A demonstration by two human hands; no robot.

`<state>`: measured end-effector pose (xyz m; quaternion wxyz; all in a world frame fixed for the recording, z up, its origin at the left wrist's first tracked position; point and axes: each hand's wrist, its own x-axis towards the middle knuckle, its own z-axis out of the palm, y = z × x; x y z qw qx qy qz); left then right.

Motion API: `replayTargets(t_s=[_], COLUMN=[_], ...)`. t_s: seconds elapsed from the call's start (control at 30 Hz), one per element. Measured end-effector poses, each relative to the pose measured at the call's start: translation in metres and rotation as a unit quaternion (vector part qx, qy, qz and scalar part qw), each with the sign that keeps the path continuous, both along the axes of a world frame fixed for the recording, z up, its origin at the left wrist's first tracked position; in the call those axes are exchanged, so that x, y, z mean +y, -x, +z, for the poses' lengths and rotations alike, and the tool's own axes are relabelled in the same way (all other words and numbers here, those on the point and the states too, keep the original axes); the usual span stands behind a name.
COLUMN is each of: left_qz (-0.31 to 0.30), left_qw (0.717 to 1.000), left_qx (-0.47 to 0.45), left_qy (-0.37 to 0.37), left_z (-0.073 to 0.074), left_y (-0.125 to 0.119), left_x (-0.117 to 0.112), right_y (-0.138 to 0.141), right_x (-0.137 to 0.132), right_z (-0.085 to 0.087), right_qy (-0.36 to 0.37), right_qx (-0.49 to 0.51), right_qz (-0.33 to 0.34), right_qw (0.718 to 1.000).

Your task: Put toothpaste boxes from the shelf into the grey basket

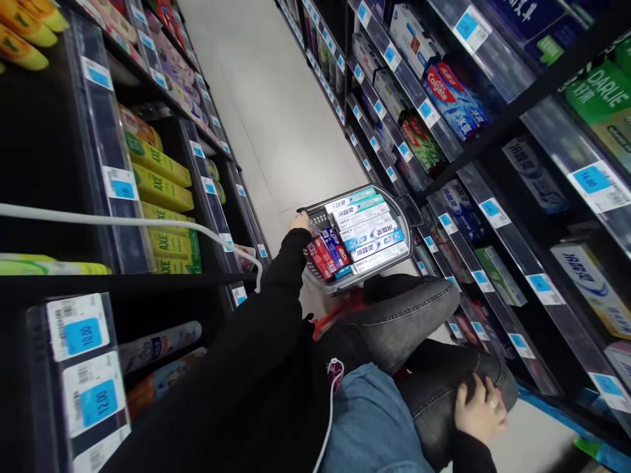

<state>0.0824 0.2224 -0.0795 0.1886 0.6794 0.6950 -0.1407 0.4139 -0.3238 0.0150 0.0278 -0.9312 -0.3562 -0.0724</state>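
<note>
My left hand (300, 222), at the end of a black sleeve, is closed on the left end of a dark plastic shopping basket (362, 284) that stands on the aisle floor. Inside lie several white and blue toothpaste boxes (373, 231) side by side. Red and blue toothpaste boxes (328, 252) sit at the basket's left, near my left hand. My right hand (480, 408) rests on my bent knee in grey jeans, fingers spread and holding nothing; a ring shows on one finger.
Shelves of toothpaste boxes (456, 98) with price tags run along the right. On the left, shelves hold yellow AXE packages (162, 187) and other goods. A white cable (133, 221) crosses the left side. The pale tiled floor (266, 98) extends ahead between the shelves.
</note>
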Motion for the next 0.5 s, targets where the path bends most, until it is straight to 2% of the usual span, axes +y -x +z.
replayTargets(t_s=[0.13, 0.27, 0.4, 0.5], left_qz=[-0.020, -0.037, -0.029, -0.018], left_qw=[1.000, 0.999, 0.999, 0.999], left_qx=[0.010, 0.008, 0.013, 0.016], left_qy=[0.004, 0.006, -0.012, -0.037], left_z=[-0.009, -0.025, -0.042, -0.048], left_y=[0.004, 0.004, 0.002, 0.000], left_x=[0.012, 0.001, -0.013, -0.014], right_y=[-0.002, -0.003, -0.001, 0.001], right_x=[0.001, 0.001, 0.003, 0.005], right_z=[0.001, 0.001, 0.001, 0.003], right_qy=[0.012, 0.018, 0.002, 0.005], right_qx=[0.004, 0.005, 0.004, -0.002], right_qz=[0.010, 0.011, 0.005, 0.001], right_qw=[1.000, 1.000, 1.000, 1.000])
